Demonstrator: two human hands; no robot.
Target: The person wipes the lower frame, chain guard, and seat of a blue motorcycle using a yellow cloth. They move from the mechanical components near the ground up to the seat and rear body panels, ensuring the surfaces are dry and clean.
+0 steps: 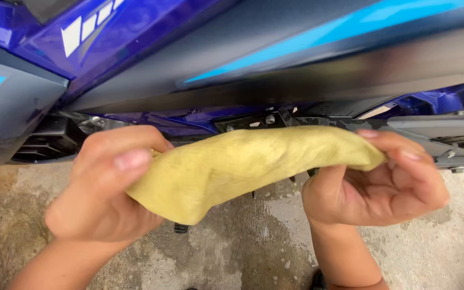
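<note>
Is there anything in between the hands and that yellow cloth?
No, nothing visible. The left hand and the right hand both grip the yellow cloth directly, one at each end, with bare fingers. The cloth stretches between them in front of the blue motorbike's lower side, above wet concrete ground.

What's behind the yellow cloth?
Behind the soft yellow cloth, held by the left hand and right hand, is the blue motorbike's dark underside with bolts. The cloth covers whatever is directly behind it.
</note>
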